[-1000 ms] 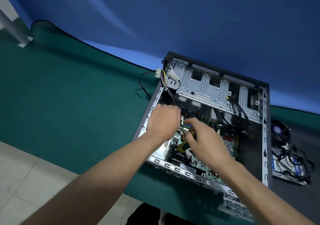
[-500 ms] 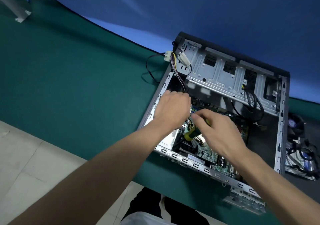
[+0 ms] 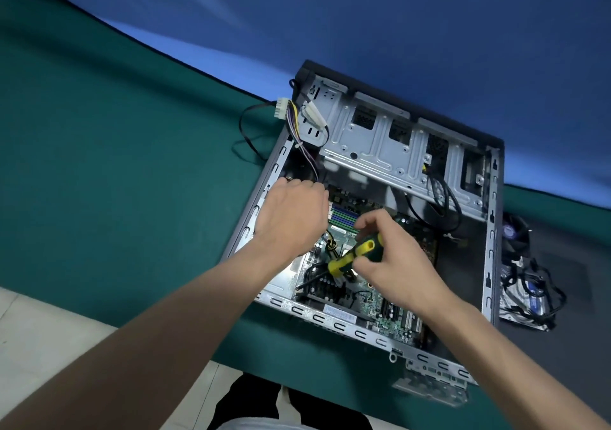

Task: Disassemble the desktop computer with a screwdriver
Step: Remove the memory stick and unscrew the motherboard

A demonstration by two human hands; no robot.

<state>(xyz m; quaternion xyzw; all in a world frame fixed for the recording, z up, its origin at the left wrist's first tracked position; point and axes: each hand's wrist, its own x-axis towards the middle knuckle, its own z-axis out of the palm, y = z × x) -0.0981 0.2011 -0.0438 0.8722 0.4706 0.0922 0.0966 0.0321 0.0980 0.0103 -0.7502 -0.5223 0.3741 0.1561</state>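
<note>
Inside the case, above the motherboard:
Right fingers (image 3: 370,223): curled round the handle of the screwdriver (image 3: 355,255), pinching it near its butt end.
Right hand (image 3: 393,257): over the middle of the motherboard (image 3: 390,317), wrist toward the near case wall.
Left fingers: bent down past the far left corner of the motherboard and hidden by the back of the hand; whether they pinch anything cannot be told.
Left hand (image 3: 291,218): just inside the left wall of the case (image 3: 492,264), beside the coloured wire bundle (image 3: 302,142).
Screwdriver position: tilted, dark shaft running down and left to the motherboard's near left corner; tip contact too small to confirm.
Screwdriver handling: judged light and rigid; the ribbed yellow-and-green handle should give a sure grip, best taken at its thick middle.
Motherboard handling: judged stiff but fragile; hold by bare edges, never by components.
Case: desktop computer laid on its side, lid off, thin stamped grey sheet metal with slotted rims; probably heavy, edges possibly sharp.
Drive cage (image 3: 390,145): pressed steel, ribbed and perforated, at the far end of the case.
Cables: soft black loops hanging from the cage.
Table cover (image 3: 115,165): matte green cloth beneath the case.
Removed parts (image 3: 525,290): fan and cabled drive, right of the case.
</note>
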